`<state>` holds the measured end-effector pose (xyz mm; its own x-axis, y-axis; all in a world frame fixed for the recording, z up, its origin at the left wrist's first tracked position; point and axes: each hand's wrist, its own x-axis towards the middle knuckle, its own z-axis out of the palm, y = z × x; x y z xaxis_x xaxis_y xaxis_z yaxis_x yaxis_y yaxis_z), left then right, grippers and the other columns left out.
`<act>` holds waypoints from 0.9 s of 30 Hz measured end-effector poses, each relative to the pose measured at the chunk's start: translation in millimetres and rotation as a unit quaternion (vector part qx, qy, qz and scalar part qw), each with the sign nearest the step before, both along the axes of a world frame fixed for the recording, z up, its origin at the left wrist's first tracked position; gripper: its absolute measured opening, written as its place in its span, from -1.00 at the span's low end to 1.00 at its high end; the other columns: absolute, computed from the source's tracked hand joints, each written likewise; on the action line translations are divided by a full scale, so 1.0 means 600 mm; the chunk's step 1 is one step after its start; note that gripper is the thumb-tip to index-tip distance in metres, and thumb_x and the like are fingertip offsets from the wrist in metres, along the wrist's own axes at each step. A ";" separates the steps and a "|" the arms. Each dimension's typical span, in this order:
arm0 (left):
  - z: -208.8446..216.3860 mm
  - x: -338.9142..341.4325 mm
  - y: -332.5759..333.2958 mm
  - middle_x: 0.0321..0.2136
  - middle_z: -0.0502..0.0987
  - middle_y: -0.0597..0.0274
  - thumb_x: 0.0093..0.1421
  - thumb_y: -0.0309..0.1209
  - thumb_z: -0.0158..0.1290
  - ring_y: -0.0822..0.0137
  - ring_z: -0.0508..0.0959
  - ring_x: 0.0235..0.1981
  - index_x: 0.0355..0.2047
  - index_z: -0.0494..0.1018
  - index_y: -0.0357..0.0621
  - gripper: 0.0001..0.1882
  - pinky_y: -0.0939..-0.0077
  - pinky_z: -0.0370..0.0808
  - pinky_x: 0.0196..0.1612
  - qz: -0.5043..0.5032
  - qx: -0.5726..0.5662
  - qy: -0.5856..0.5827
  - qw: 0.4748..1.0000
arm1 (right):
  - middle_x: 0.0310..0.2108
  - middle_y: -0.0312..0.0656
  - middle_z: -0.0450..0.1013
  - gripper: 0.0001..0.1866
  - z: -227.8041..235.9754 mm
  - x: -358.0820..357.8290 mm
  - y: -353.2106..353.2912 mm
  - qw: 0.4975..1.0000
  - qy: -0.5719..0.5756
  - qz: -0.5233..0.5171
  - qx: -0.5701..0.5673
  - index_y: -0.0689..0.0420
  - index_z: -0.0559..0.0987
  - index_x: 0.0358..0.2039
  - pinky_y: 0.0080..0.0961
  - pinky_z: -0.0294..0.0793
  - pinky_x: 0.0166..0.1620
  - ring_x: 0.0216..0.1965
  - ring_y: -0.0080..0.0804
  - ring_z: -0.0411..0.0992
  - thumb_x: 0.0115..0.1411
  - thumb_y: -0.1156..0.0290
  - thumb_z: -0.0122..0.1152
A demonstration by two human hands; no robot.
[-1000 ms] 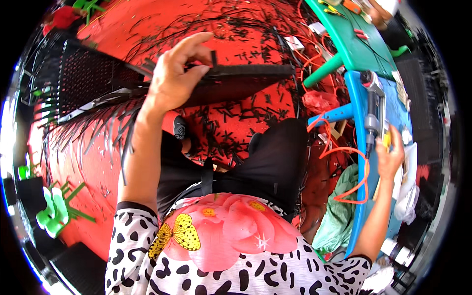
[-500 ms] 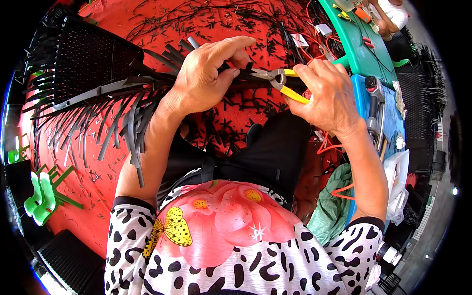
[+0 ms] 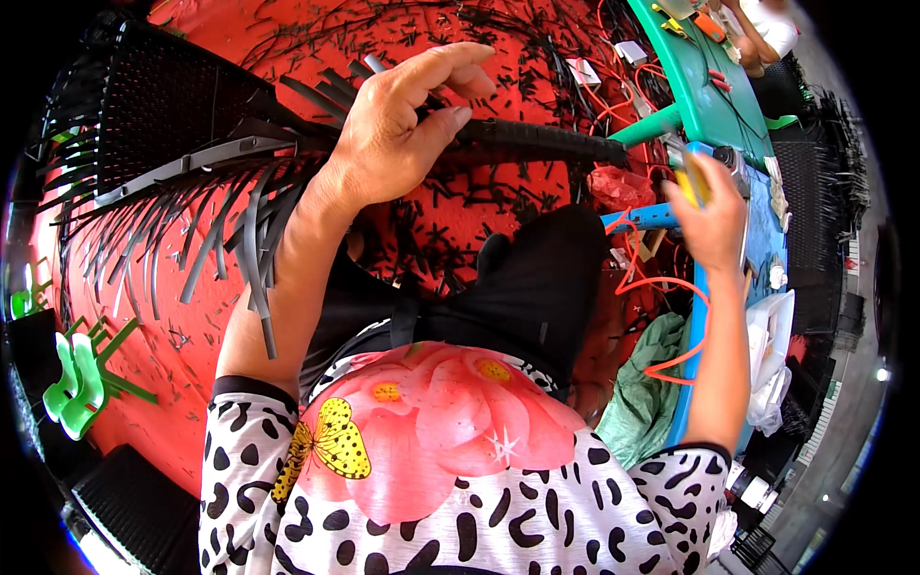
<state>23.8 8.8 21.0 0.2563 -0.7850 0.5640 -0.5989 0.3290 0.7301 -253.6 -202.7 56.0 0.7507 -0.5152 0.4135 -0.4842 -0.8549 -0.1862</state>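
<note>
A dark woven furniture piece (image 3: 182,105) reaches in from the left, its edge fringed with loose flat strips (image 3: 254,230). From it a black-wrapped bar (image 3: 546,141) runs right across the middle. My left hand (image 3: 388,134) rests over this bar near the fringe, thumb and fingers apart, with nothing visible between them. Off to the right, beside the blue table, my right hand (image 3: 714,216) is closed around yellow-handled cutters (image 3: 690,182). Their blades are smeared by motion.
Cut strip scraps litter the red floor (image 3: 220,355). At right stand a green table (image 3: 714,101) and a blue table (image 3: 767,249), with a red hose (image 3: 661,287) looping below. A green sack (image 3: 647,393) lies near my right arm. Another person (image 3: 762,34) sits far right.
My right hand has carried the cutters away from the bar, to the right and slightly down. My left hand has shifted slightly upward, its fingers still apart.
</note>
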 end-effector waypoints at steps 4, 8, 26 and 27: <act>-0.003 0.008 -0.005 -0.12 0.53 0.09 0.21 -0.56 -0.02 0.32 0.49 -0.06 0.14 0.28 -0.29 -0.54 0.46 0.35 0.06 -0.027 -0.031 0.047 0.998 | -0.21 -0.02 0.52 -0.48 -0.044 -0.296 -0.121 0.928 0.128 -0.350 0.022 0.01 0.52 -0.05 -0.25 0.41 -0.11 -0.15 -0.04 0.48 0.08 -0.06 0.15; -0.008 0.009 -0.011 -0.06 0.50 0.04 0.29 -0.43 -0.06 0.30 0.45 0.02 0.15 0.27 -0.30 -0.57 0.44 0.31 0.10 -0.049 -0.041 0.111 0.992 | -0.07 0.18 0.44 -0.23 -0.103 -0.609 -0.158 0.792 0.262 -0.552 -0.012 0.29 0.49 -0.04 -0.13 0.30 0.08 -0.03 0.12 0.41 0.01 -0.19 0.18; -0.009 0.004 0.006 0.04 0.42 0.02 0.32 -0.25 -0.10 0.24 0.39 0.09 0.18 0.22 -0.32 -0.49 0.38 0.24 0.17 -0.019 -0.069 0.021 0.997 | -0.30 0.01 0.49 -0.77 -0.031 0.257 0.181 0.948 -0.059 0.192 0.245 0.23 0.56 -0.45 -0.27 0.43 -0.16 -0.19 -0.07 0.45 -0.07 0.35 0.34; -0.009 0.005 0.005 0.04 0.42 0.03 0.31 -0.25 -0.10 0.26 0.40 0.08 0.17 0.22 -0.32 -0.49 0.39 0.25 0.16 0.008 -0.090 -0.012 0.996 | -0.31 0.00 0.49 -0.80 -0.037 0.248 0.184 0.943 -0.105 0.198 0.247 0.23 0.55 -0.47 -0.28 0.43 -0.15 -0.19 -0.07 0.45 -0.07 0.38 0.34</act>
<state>27.1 11.5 15.6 0.2526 -0.6672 0.7008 -0.6210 0.4436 0.6462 -104.7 -92.3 34.0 0.8530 -0.3803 0.3574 -0.0533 -0.7448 -0.6652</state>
